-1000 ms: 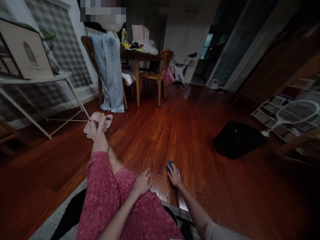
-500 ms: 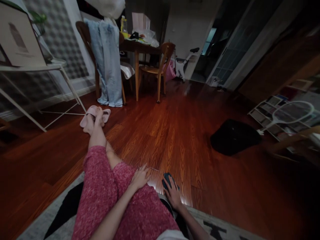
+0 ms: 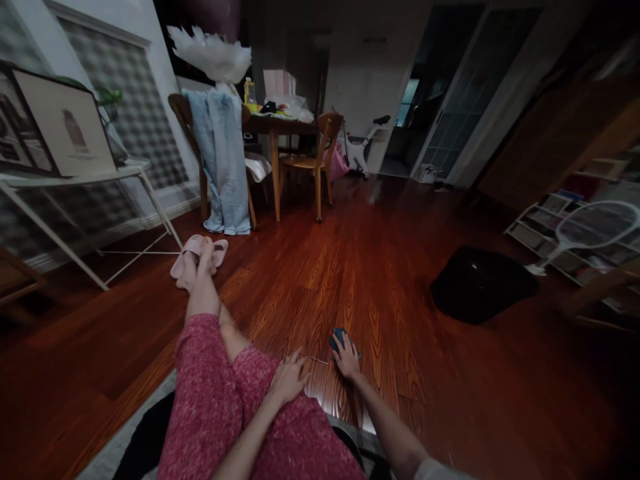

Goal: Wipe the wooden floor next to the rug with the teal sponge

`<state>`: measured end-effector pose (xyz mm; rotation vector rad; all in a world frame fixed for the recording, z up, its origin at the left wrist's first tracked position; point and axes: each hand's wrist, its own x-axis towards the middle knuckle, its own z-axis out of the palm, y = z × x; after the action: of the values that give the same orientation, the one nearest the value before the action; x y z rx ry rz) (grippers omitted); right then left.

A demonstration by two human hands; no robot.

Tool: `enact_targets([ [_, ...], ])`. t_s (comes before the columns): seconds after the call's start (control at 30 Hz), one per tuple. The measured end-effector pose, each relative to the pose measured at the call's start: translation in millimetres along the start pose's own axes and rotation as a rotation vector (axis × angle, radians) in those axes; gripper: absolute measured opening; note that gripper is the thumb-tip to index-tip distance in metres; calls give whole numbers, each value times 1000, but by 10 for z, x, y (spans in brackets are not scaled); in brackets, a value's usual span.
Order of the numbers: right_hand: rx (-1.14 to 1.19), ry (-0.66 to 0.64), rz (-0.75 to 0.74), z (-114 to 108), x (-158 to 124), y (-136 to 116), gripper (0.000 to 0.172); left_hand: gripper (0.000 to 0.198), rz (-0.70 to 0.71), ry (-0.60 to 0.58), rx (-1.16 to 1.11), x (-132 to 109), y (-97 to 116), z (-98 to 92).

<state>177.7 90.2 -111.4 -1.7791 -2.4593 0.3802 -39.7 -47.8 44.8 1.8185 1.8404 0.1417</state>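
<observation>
My right hand [image 3: 346, 357] reaches down to the wooden floor [image 3: 280, 300], its fingers laid over a dark teal cloth [image 3: 338, 337] that looks bunched up. Part of that cloth is hidden under the palm. On the thigh of the red trousers [image 3: 210, 393] rests my left hand [image 3: 290, 379], fingers stretched out and holding nothing that I can make out. A thin pale line shows on the floor between the two hands; whether it is a thin object or a seam, I cannot tell.
A shiny black bag-like object [image 3: 480, 283] lies on the floor at right, near a white racket [image 3: 595, 227] and a bookshelf [image 3: 545, 213]. At left stand a white side table [image 3: 75, 177] and a chair draped with jeans [image 3: 223, 167]. Pink slippers [image 3: 187, 257] are by the crossed feet.
My right hand has slid forward along the floor with the teal cloth, and its arm is stretched further out. My left hand stays on the thigh. The view has tipped up slightly.
</observation>
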Motion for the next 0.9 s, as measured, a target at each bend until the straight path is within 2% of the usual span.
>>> enact_targets([
  [0.1, 0, 8, 22, 35, 71, -60, 56, 52, -6, 5, 8, 17, 1, 13],
  [0.17, 4, 20, -4, 86, -50, -52, 55, 52, -4, 6, 13, 24, 2, 18],
  [0.23, 18, 34, -67, 144, -298, -3, 54, 52, 3, 4, 19, 22, 6, 15],
  [0.33, 46, 33, -164, 201, -820, 125, 54, 52, 0, 0, 18, 8, 10, 1],
  [0.43, 64, 20, -188, 212, -1305, 278, 54, 52, 1, -11, 15, 0, 4, -8],
  [0.53, 71, 41, -180, 212, -1506, 407, 53, 54, 11, -18, 19, -3, -1, -7],
  [0.63, 66, 84, -151, 197, -1321, 466, 52, 53, 2, -23, 14, -5, 2, -6],
  [0.73, 46, 109, -74, 109, -843, 456, 52, 51, -7, -19, 17, -3, 4, -6],
  [0.9, 4, 55, 135, -120, -17, 363, 54, 52, -12, -15, 33, 4, 4, -4],
])
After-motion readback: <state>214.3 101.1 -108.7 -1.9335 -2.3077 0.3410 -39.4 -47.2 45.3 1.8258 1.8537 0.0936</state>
